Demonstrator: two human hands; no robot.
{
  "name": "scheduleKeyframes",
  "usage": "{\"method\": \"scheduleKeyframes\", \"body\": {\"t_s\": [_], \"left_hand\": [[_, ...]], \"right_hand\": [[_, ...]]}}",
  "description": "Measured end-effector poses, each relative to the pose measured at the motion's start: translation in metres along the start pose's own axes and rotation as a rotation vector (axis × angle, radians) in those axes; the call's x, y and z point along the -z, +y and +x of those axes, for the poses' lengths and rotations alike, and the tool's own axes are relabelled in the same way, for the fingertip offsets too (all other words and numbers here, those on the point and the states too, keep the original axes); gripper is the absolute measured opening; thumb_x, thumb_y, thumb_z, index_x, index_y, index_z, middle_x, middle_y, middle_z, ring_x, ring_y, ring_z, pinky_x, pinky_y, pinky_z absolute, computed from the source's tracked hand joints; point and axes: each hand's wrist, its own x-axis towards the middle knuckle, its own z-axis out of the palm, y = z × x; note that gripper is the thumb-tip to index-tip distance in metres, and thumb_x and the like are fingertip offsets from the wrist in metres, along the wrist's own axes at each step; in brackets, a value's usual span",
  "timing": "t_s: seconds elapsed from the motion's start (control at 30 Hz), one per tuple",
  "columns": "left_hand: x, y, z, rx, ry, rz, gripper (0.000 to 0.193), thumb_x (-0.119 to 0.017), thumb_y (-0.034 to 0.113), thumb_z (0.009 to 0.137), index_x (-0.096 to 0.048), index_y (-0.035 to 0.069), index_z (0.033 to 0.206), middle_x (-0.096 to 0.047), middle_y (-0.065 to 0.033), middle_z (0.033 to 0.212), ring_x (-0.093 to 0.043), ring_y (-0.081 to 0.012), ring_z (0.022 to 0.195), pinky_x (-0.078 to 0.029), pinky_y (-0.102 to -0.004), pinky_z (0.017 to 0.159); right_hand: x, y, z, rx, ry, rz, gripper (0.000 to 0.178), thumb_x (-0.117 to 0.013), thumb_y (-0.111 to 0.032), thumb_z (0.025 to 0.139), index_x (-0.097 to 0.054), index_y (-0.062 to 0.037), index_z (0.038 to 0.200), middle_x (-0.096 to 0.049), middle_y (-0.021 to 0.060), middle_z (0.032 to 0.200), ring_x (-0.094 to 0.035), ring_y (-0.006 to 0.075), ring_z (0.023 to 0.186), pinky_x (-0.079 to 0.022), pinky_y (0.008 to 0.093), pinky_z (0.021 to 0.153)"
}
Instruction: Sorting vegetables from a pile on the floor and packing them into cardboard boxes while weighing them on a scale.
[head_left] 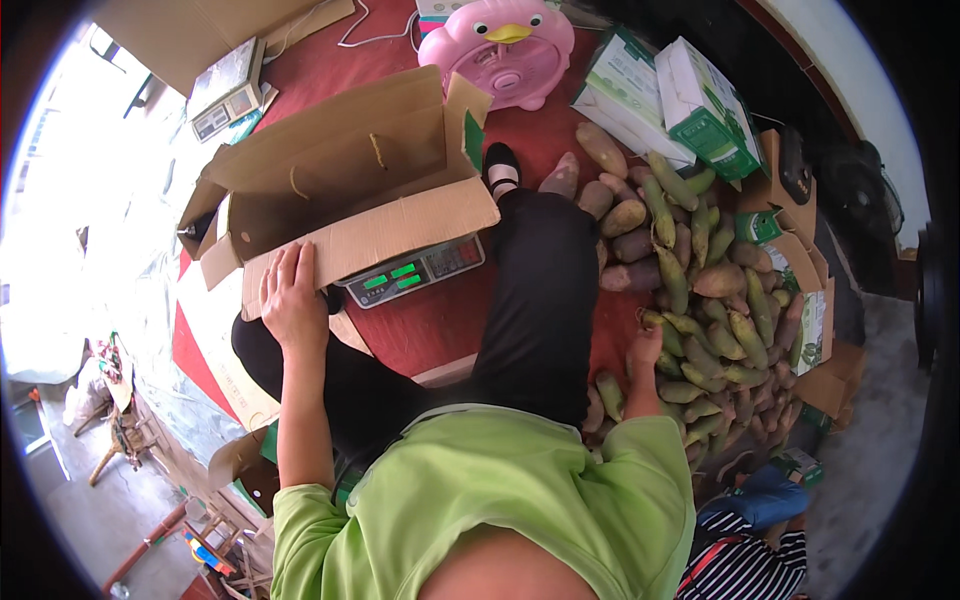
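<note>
A long open cardboard box (330,165) with rope handles stands on a digital scale (415,272) whose displays glow green. My left hand (295,300) lies over the box's near flap, fingers across the board and thumb hidden. To my right is a heap of long green radishes (745,335) and brownish-purple sweet potatoes (628,277). At the heap's near left side, my right hand (645,352) is closed at the end of a green radish (652,319). Its fingers are partly hidden, so the grip shows only in part.
Beyond the scale, a pink bird-faced plastic seat (500,55) stands on the red floor covering (385,40). White-and-green cartons (705,110) lie at the far right, with a black fan (860,195) beside them. Another scale (225,90) is at far left. A person in stripes (745,555) sits at lower right.
</note>
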Motion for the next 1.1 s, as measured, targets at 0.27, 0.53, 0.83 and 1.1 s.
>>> {"method": "scheduleKeyframes", "body": {"t_s": [0.27, 0.53, 0.83, 1.1], "left_hand": [[0.001, -0.005, -0.009, 0.009, 0.029, 0.046, 0.039, -0.056, 0.005, 0.076, -0.060, 0.014, 0.113, -0.059, -0.0032, 0.117, -0.055, -0.0242, 0.113, -0.040, -0.0404, 0.099], [0.000, -0.005, -0.010, 0.007, 0.027, -0.005, 0.036, -0.054, 0.007, 0.079, -0.060, 0.013, 0.114, -0.059, -0.0051, 0.117, -0.055, -0.0265, 0.114, -0.041, -0.0432, 0.098], [0.004, -0.008, -0.015, 0.009, 0.000, -0.012, 0.034, -0.054, 0.009, 0.080, -0.060, 0.012, 0.113, -0.059, -0.0069, 0.117, -0.055, -0.0277, 0.113, -0.041, -0.0426, 0.096], [0.001, -0.005, -0.012, -0.026, 0.021, -0.050, 0.033, -0.051, 0.009, 0.081, -0.060, 0.011, 0.113, -0.059, -0.0082, 0.118, -0.055, -0.0282, 0.113, -0.041, -0.0425, 0.096]], "right_hand": [[0.045, -0.166, -0.013, 0.086, 0.087, 0.760, 0.028, -0.049, 0.000, 0.086, -0.044, 0.0047, 0.113, -0.052, 0.0020, 0.084, -0.049, 0.0123, 0.079, -0.042, 0.0269, 0.075], [0.076, -0.416, -0.056, 0.780, -0.208, 1.113, 0.011, -0.047, -0.002, 0.089, -0.048, -0.0005, 0.101, -0.044, 0.0019, 0.083, -0.042, 0.0126, 0.076, -0.038, 0.0304, 0.081], [0.058, -0.590, -0.155, 1.103, -0.808, 1.433, 0.019, -0.048, -0.005, 0.088, -0.050, 0.0001, 0.106, -0.044, 0.0031, 0.072, -0.046, 0.0169, 0.071, -0.040, 0.0376, 0.084], [-0.096, -0.590, -0.173, 1.061, -0.796, 0.869, 0.024, -0.050, -0.001, 0.079, -0.055, -0.0017, 0.103, -0.056, 0.0045, 0.075, -0.051, 0.0138, 0.067, -0.045, 0.0299, 0.067]]}}
